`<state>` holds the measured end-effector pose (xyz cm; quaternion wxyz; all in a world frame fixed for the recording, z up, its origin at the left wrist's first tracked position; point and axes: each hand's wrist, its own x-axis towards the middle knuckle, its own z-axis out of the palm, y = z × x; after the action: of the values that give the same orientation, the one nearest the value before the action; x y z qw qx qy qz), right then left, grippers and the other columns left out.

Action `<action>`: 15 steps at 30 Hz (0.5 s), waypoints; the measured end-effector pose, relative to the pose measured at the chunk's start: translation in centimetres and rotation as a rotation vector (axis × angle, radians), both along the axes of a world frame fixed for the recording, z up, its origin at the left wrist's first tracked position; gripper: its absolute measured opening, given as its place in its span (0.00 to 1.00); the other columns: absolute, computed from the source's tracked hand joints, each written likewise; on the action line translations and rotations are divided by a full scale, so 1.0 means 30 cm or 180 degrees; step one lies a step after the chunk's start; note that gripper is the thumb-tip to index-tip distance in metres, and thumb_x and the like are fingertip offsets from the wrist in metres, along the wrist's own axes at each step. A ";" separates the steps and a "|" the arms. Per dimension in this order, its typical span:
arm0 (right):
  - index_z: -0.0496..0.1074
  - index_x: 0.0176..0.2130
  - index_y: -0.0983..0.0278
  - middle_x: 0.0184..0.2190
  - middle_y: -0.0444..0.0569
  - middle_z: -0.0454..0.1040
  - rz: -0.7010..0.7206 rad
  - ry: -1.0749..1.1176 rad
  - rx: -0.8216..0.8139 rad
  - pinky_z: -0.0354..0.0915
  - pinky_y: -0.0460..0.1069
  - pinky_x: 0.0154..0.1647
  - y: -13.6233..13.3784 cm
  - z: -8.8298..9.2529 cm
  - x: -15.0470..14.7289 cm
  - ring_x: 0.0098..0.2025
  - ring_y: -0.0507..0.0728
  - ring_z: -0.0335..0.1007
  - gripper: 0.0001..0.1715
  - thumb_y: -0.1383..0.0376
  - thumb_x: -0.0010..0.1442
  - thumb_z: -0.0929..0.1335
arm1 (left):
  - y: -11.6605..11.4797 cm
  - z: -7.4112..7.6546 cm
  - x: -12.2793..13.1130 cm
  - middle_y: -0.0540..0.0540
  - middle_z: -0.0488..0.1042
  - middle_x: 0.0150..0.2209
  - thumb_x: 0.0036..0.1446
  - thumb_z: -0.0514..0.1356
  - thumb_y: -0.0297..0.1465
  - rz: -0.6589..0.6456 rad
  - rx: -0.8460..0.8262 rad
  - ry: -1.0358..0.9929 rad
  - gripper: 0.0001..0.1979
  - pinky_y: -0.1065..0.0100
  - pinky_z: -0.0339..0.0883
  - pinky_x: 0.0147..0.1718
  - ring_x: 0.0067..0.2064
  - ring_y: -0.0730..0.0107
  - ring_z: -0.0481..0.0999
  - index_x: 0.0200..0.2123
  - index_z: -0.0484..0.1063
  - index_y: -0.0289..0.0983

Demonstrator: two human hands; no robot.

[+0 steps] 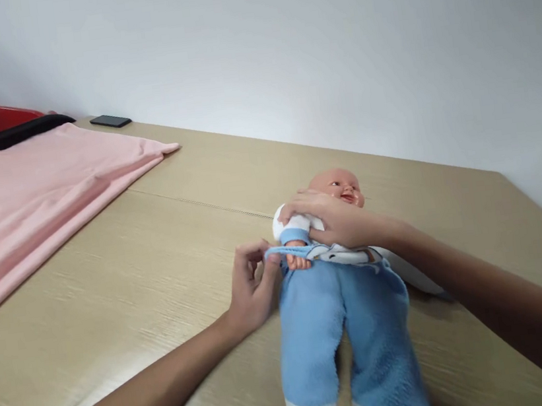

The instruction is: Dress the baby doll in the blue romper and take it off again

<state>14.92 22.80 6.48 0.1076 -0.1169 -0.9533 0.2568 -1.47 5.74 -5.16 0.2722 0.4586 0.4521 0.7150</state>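
Observation:
A baby doll (348, 183) lies face up on the table, its head toward the wall. It wears fuzzy blue trousers (312, 330) with white cuffs and a white top with blue trim. My left hand (254, 282) pinches the blue edge of the doll's shirt (287, 250) beside the doll's small fist (299, 261). My right hand (335, 218) lies across the doll's chest and upper arm, fingers wrapped over the white sleeve (280, 220). The shirt is bunched at the waist, and part of it is hidden under my right hand.
A pink cloth (49, 185) covers the left of the wooden table (191, 240). Behind it stands a red basin-like thing (0, 117) with a black bar (17, 135). A dark phone (110, 121) lies near the white wall. A pale bent frame shows at lower left.

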 end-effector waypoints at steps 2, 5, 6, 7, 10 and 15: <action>0.80 0.52 0.59 0.52 0.53 0.84 0.0118 0.0020 -0.0196 0.69 0.59 0.61 -0.005 -0.009 0.005 0.54 0.65 0.78 0.18 0.65 0.63 0.71 | 0.035 0.030 -0.008 0.50 0.75 0.38 0.72 0.69 0.46 -0.0057 -0.0302 -0.0282 0.14 0.63 0.69 0.41 0.39 0.65 0.73 0.46 0.74 0.45; 0.81 0.55 0.58 0.58 0.51 0.83 0.0111 -0.0017 -0.0823 0.68 0.60 0.67 -0.005 -0.010 0.004 0.62 0.65 0.77 0.20 0.61 0.64 0.72 | 0.110 0.066 -0.028 0.51 0.73 0.36 0.68 0.71 0.48 -0.0326 -0.0594 -0.0546 0.16 0.65 0.69 0.41 0.39 0.65 0.73 0.43 0.74 0.43; 0.82 0.55 0.57 0.59 0.50 0.83 0.0042 -0.0042 -0.1031 0.67 0.60 0.70 -0.005 -0.009 0.003 0.64 0.65 0.76 0.19 0.60 0.65 0.71 | 0.135 0.070 -0.035 0.51 0.74 0.37 0.66 0.71 0.48 -0.0389 -0.0659 -0.0600 0.17 0.65 0.70 0.41 0.39 0.65 0.74 0.42 0.74 0.43; 0.83 0.53 0.57 0.60 0.49 0.83 -0.0055 -0.0058 -0.1213 0.66 0.60 0.72 -0.006 -0.006 0.003 0.66 0.64 0.76 0.18 0.59 0.67 0.69 | 0.157 0.071 -0.042 0.50 0.75 0.38 0.65 0.72 0.48 -0.0456 -0.0702 -0.0664 0.18 0.65 0.70 0.43 0.41 0.65 0.75 0.42 0.74 0.42; 0.84 0.49 0.57 0.57 0.50 0.84 -0.0642 -0.0056 -0.1423 0.67 0.60 0.70 -0.027 -0.003 0.005 0.66 0.66 0.76 0.18 0.54 0.70 0.68 | 0.199 0.060 -0.058 0.48 0.78 0.46 0.63 0.73 0.47 -0.0859 -0.0781 -0.0955 0.19 0.65 0.73 0.50 0.49 0.63 0.78 0.43 0.73 0.42; 0.79 0.47 0.62 0.50 0.59 0.85 -0.2168 -0.0564 -0.0534 0.68 0.55 0.50 -0.103 -0.009 -0.009 0.52 0.67 0.80 0.13 0.56 0.74 0.69 | 0.225 0.052 -0.076 0.50 0.80 0.45 0.59 0.77 0.45 -0.1242 -0.1139 -0.1318 0.22 0.70 0.73 0.43 0.44 0.68 0.80 0.44 0.71 0.43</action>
<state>14.65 19.70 6.22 0.0940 -0.4581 -0.8409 0.2724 -3.76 12.49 -3.61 0.5662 0.3264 0.4092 0.6367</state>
